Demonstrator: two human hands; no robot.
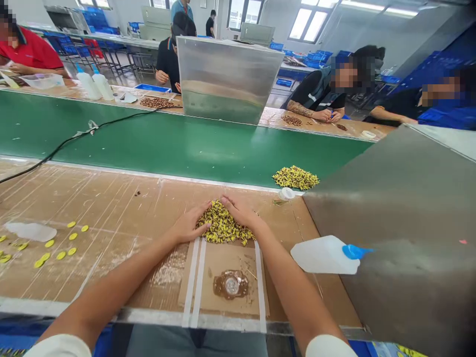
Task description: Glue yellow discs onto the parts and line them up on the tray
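Observation:
A heap of small yellow-and-dark pieces [226,228] lies at the far end of a taped cardboard sheet [219,258]. My left hand [190,224] cups its left side, fingers stretched forward and thumb pointing across the pieces. From the right, my right hand [241,212] rests against the heap's far edge, fingers extended and palm turned inward. Neither hand is closed around anything. Nearer to me on the sheet is a brown wet-looking patch with a round, clear disc [232,285] in it. The pieces are too small to name.
A white bottle with a blue nozzle [325,254] lies right of my forearm, beside a metal partition [401,223]. A small jar [286,194] and a second yellow pile [296,177] stand beyond. Yellow discs [61,255] lie left. Co-workers sit across the green belt [167,144].

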